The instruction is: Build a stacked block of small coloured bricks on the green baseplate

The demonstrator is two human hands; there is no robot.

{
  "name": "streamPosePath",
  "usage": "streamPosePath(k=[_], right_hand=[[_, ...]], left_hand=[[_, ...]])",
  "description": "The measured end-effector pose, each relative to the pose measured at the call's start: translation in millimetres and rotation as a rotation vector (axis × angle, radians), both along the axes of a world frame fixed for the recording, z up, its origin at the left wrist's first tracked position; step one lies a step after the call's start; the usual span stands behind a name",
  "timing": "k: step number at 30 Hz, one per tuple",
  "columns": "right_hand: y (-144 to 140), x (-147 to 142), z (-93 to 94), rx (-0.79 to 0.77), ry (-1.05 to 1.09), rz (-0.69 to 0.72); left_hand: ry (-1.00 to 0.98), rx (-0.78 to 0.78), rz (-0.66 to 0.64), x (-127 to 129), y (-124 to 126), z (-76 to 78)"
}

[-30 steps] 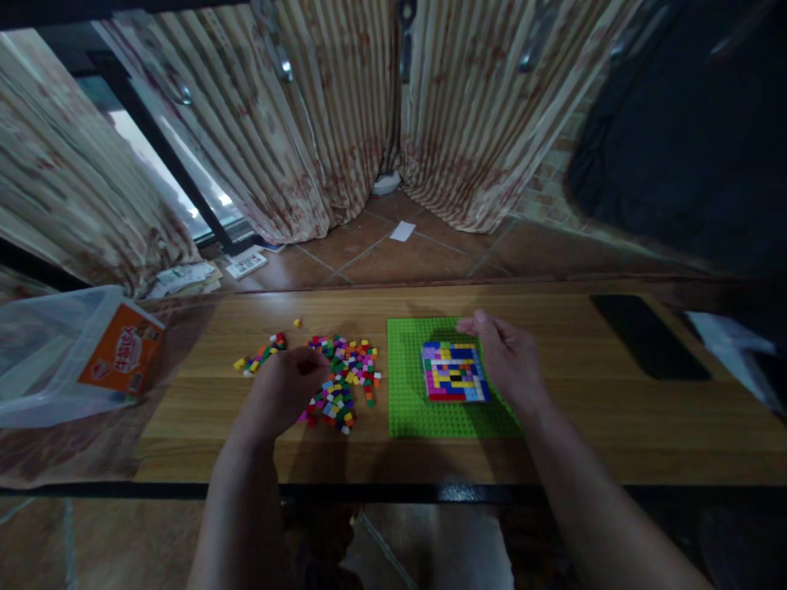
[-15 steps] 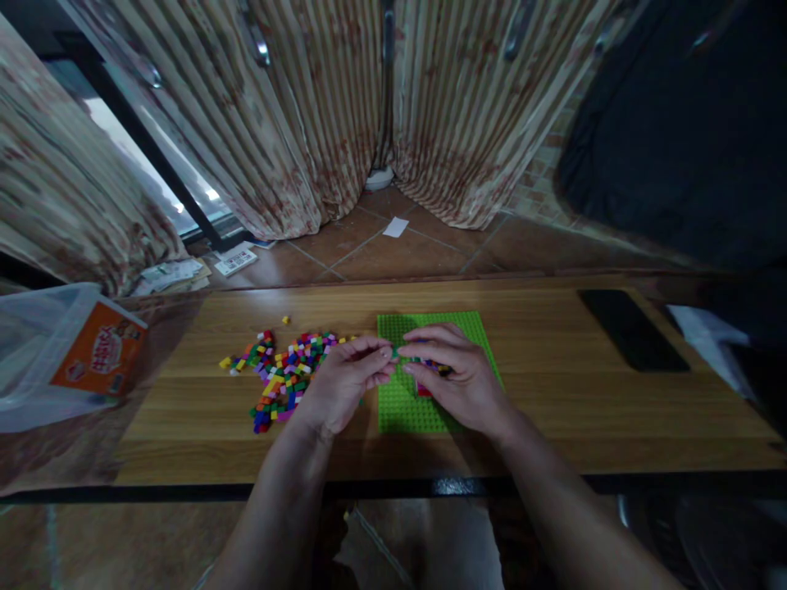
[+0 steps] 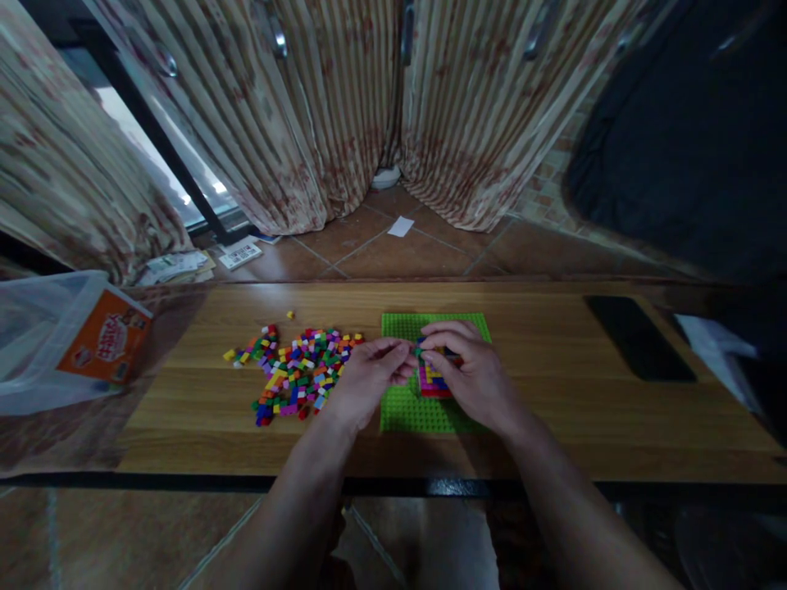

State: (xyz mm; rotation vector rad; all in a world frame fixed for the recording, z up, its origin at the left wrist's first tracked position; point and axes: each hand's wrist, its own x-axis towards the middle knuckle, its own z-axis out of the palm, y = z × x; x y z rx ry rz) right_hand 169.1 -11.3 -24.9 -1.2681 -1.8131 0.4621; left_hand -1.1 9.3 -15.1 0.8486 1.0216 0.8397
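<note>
A green studded baseplate point(image 3: 399, 414) lies on the wooden table, carrying a low block of multicoloured toy bricks point(image 3: 435, 392) with a red and pink edge. Over that block is my right hand point(image 3: 470, 369), its thumb and fingers closed on a small green toy brick point(image 3: 419, 351) at the left corner. My left hand point(image 3: 372, 373) is just left of it, thumb and fingers pinched together, the tips close to the green brick. Whatever the left fingers hold, if anything, is hidden. Part of the built block is covered by my right hand.
Loose coloured bricks point(image 3: 301, 369) are spread left of the baseplate, with one yellow brick point(image 3: 291, 315) apart behind them. A black phone-like slab point(image 3: 639, 338) lies at the right. Beyond the table's left end stands a clear plastic tub point(image 3: 37, 328) with an orange label.
Both hands have shifted right, bringing the green brick from the baseplate's left side to the built block. More of that block shows now. The view has moved slightly.
</note>
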Motion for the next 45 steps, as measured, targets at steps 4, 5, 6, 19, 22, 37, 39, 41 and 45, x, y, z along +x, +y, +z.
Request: streamPosePath(k=[4, 5, 6, 19, 22, 37, 39, 41, 45], right_hand=[[2, 8, -1.9, -0.068, 0.001, -0.059], [2, 10, -2.4, -0.080, 0.002, -0.060], [2, 11, -2.9, -0.092, 0.001, -0.055], [11, 5, -14.3, -0.182, 0.118, -0.169], [13, 5, -14.6, -0.262, 0.177, -0.188], [15, 4, -9.5, -0.434, 0.208, -0.175], [15, 4, -10.7, -0.432, 0.212, -0.169], [16, 5, -11.6, -0.436, 0.226, -0.173], [14, 9, -11.2, -0.479, 0.283, -0.151]], left_hand=[[0.297, 0.181, 0.075, 2, 5, -12.3], [0.366, 0.229, 0.058, 1, 5, -15.1], [0.426, 0.280, 0.030, 1, 5, -17.2], [0.670, 0.549, -0.139, 6, -11, -12.8], [0.742, 0.575, -0.130, 10, -15, -10.6], [0.990, 0.718, -0.146, 19, -26, -1.1], [1.001, 0.717, -0.144, 19, -26, -1.1], [1.020, 0.704, -0.166, 19, -25, -1.7], [1.045, 0.681, -0.209, 16, -21, -4.9]])
